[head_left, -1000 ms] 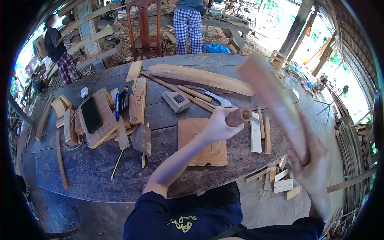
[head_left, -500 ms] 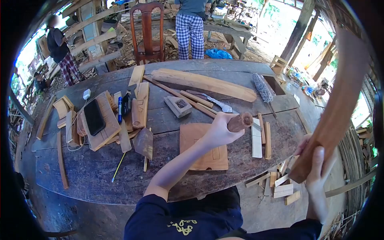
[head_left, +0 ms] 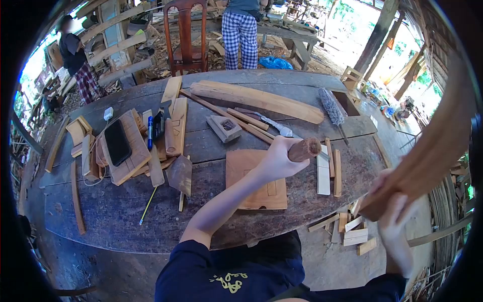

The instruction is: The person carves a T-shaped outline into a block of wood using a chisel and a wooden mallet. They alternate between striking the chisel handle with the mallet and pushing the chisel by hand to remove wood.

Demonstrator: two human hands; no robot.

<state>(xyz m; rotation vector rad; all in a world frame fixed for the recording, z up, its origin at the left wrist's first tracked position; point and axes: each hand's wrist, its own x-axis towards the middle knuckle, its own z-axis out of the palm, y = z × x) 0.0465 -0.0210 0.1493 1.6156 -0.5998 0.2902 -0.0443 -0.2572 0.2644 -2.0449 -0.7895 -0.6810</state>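
Note:
My left hand (head_left: 275, 160) is closed around a round wooden handle (head_left: 305, 149) with a rough, worn end facing me. Whatever lies at its far end is hidden. Below that hand, a flat reddish board (head_left: 241, 166) with pencilled rectangles lies on the table. Off the right edge of the table, my right hand (head_left: 395, 214) grips the lower end of a long curved wooden piece (head_left: 425, 168), which slants up to the right and is blurred by motion.
The dark wooden table (head_left: 115, 216) bears a phone (head_left: 117, 143) on stacked wood, a blue marker (head_left: 150, 132), a pencil (head_left: 148, 206), a long plank (head_left: 256, 100) and a brush (head_left: 330, 108). Offcuts (head_left: 355, 236) lie on the floor. Two people stand beyond, near a chair (head_left: 185, 38).
The curved wooden piece in my right hand has tipped further to the right, and its lower end has risen slightly. My left hand keeps its grip on the handle, almost in place.

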